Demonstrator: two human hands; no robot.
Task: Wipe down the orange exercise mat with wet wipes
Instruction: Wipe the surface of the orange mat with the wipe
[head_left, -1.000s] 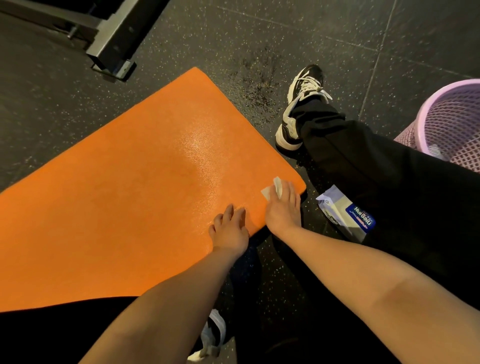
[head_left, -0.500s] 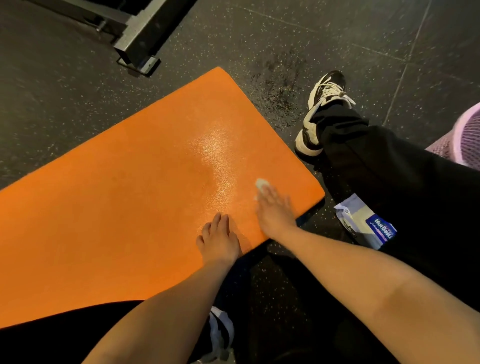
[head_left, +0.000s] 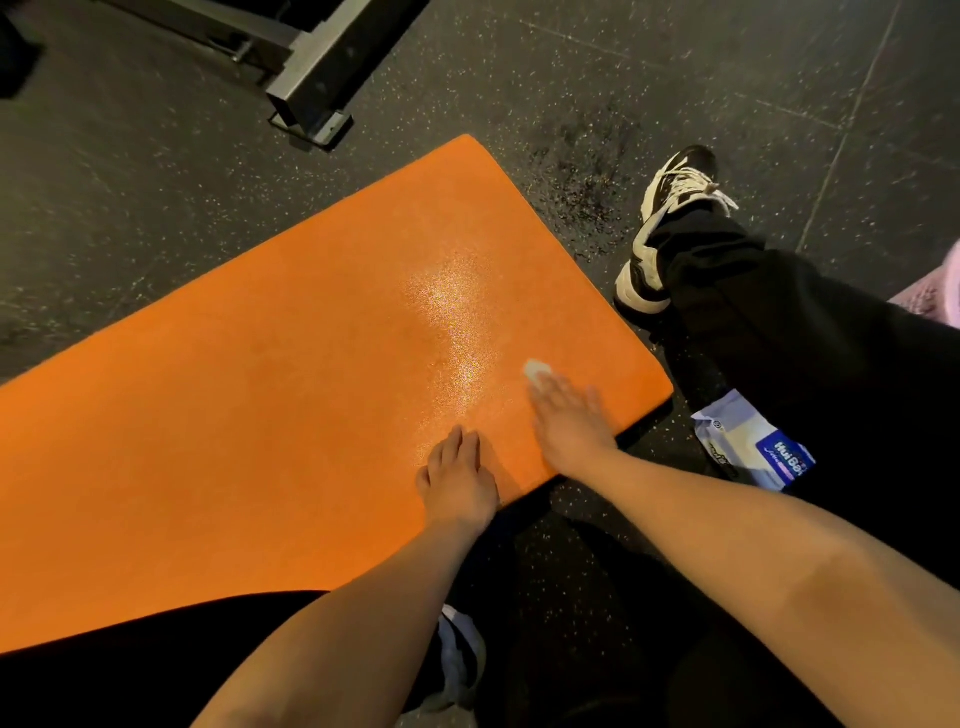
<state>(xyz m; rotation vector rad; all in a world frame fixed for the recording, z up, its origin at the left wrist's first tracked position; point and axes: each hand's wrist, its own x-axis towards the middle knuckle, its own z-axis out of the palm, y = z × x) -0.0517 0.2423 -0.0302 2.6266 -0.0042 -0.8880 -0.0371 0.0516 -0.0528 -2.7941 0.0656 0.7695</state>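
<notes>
— Flat-fingered, the right hand (head_left: 571, 423) is pressing a small white wet wipe (head_left: 536, 371) onto the orange textured foam exercise mat (head_left: 234, 415); only the wipe's tip is showing beyond the fingertips.
— And the left hand (head_left: 460, 480)?
— Just beside it, fingers straight, bracing the mat's near edge.
— Risk?
— I'm judging the bunched wipe is liable to be slipping out sideways, leaving streaks beyond the glossy patch (head_left: 452, 322).

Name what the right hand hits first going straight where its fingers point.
Way looks free: the right hand, wipe under its fingers, points over bare orange mat toward its far edge.
</notes>
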